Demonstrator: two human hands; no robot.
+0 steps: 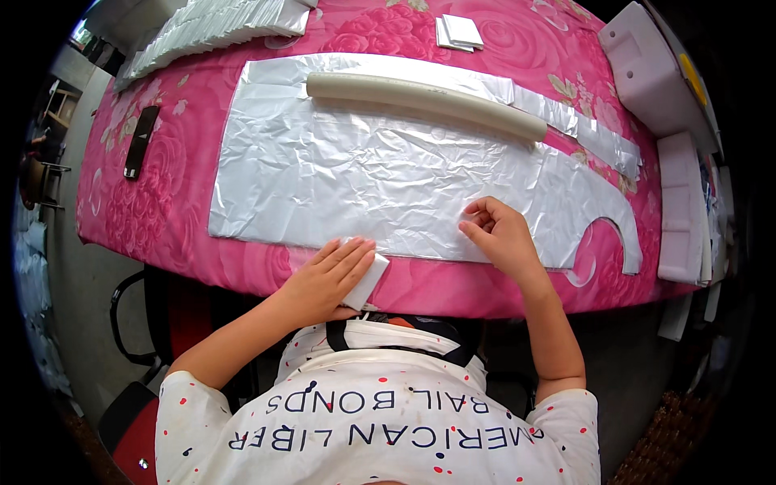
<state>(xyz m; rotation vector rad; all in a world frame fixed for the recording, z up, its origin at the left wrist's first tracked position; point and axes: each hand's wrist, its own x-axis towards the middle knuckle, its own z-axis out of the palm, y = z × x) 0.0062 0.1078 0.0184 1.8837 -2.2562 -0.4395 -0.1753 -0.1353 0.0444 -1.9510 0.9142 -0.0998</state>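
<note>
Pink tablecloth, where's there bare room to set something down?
Cloth shows between the black object and the silver sheet, and between the silvery pile and the white packets. It's crowded mid-table around the tube, and at the near edge around the left hand and white piece.

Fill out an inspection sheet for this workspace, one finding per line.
Surface: pink flowered tablecloth, covering the table.
Work items: wrinkled silver sheet spread out; beige tube lying across it; folded white piece at the near edge.
Clutter: black oblong object at left; silver stack at far left; small white packets at the far side.
Hands: left hand flat on the white piece; right hand curled over the sheet.
Cables: nothing seen.
Surroundings: white foam boxes at right; red chair lower left.
</note>
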